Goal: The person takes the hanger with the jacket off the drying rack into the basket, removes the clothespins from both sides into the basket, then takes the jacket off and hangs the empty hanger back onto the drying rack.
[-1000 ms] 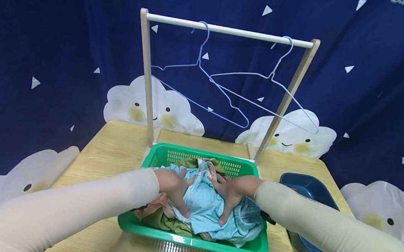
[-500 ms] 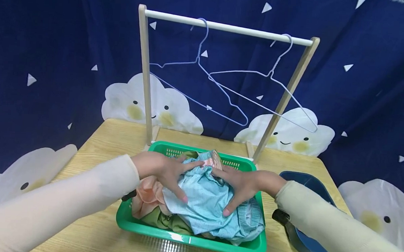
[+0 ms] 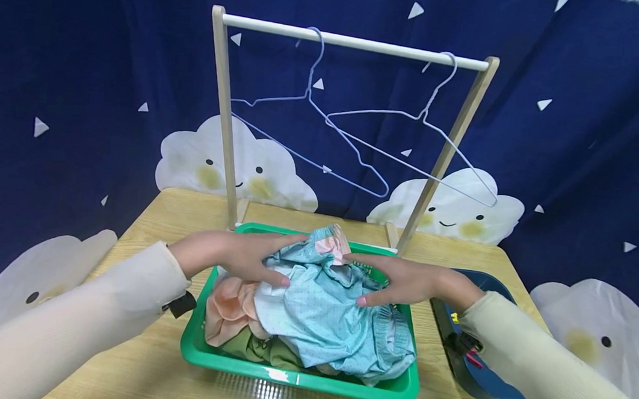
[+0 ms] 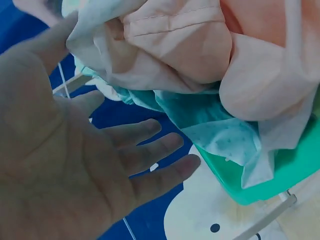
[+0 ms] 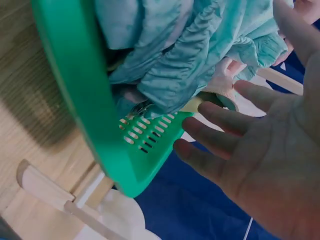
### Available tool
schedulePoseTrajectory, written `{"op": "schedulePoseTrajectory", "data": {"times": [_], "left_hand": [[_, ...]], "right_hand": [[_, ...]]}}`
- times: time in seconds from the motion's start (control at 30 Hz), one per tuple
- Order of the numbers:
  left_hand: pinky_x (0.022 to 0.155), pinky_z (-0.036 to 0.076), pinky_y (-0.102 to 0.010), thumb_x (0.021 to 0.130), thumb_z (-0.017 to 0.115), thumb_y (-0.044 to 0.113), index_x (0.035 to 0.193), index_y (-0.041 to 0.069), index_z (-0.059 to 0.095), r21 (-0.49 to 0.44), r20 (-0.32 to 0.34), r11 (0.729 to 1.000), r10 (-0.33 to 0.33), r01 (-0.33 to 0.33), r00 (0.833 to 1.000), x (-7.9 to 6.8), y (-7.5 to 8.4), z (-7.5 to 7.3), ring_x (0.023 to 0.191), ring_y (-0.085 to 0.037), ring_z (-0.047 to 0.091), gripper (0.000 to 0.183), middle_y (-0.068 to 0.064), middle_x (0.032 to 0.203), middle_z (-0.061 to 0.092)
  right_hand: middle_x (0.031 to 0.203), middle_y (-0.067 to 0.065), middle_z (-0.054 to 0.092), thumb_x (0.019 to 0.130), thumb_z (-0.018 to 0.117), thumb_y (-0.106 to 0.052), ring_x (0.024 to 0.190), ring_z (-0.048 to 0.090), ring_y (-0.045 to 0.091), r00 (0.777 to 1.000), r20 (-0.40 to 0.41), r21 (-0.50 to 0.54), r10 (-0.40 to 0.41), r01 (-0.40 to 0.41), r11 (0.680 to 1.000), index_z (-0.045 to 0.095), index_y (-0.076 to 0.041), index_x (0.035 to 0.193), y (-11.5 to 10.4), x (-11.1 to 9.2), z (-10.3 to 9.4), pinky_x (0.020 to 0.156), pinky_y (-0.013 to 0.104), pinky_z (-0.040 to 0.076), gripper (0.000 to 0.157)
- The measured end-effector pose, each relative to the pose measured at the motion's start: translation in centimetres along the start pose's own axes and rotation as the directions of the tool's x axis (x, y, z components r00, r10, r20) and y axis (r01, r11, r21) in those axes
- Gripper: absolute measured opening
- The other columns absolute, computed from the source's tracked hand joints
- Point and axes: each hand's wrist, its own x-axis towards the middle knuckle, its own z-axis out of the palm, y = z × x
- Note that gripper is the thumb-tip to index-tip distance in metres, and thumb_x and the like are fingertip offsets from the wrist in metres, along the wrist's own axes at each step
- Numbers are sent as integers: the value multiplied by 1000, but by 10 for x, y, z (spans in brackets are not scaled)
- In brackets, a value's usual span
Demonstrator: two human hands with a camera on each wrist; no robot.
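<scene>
A green slotted basket (image 3: 288, 377) holds a heap of clothes. On top lies a crumpled light-blue garment (image 3: 318, 320) with a gathered waistband and a pale pink patch at its far end. Peach cloth (image 3: 231, 309) and olive-green cloth (image 3: 252, 345) show beneath it at the left. My left hand (image 3: 243, 256) hovers at the garment's upper left, fingers extended; in the left wrist view its palm (image 4: 75, 150) holds nothing. Over the basket's right side is my right hand (image 3: 404, 280), its fingers (image 5: 220, 125) spread apart in the right wrist view. Whether any fingertip touches cloth is unclear.
Behind the basket stands a rack with a white bar (image 3: 382, 44), carrying a bluish wire hanger (image 3: 310, 81) and a paler wire hanger (image 3: 432, 103). A dark blue basin (image 3: 486, 380) with red and yellow items sits at the right on the wooden table (image 3: 135, 298).
Both hands have lifted off the clothes and moved apart, left hand to the left, right hand to the right. The light-blue garment lies more spread, its pink-patched end raised toward the back.
</scene>
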Motion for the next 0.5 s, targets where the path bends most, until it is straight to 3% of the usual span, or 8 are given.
{"op": "schedulePoseTrajectory", "data": {"times": [0.23, 0.5], "left_hand": [[120, 32, -57, 103, 56, 44, 163, 16, 20, 16, -87, 1000, 12, -10, 996, -15, -9, -6, 150, -37, 35, 76, -14, 164, 34], [111, 42, -60, 104, 54, 40, 158, 12, 31, -14, -210, 999, 45, -50, 977, -30, -22, -1, 139, -43, 49, 66, -21, 152, 49]], "right_hand": [[156, 19, 45, 101, 61, -39, 139, 47, 42, 986, -158, 54, -54, 63, 997, 34, -9, 157, 12, -13, 3, 109, 62, 42, 69], [139, 19, 61, 104, 58, -31, 125, 60, 39, 947, -315, 59, -67, 91, 994, 46, -3, 149, 24, -30, 9, 102, 59, 49, 55]]}}
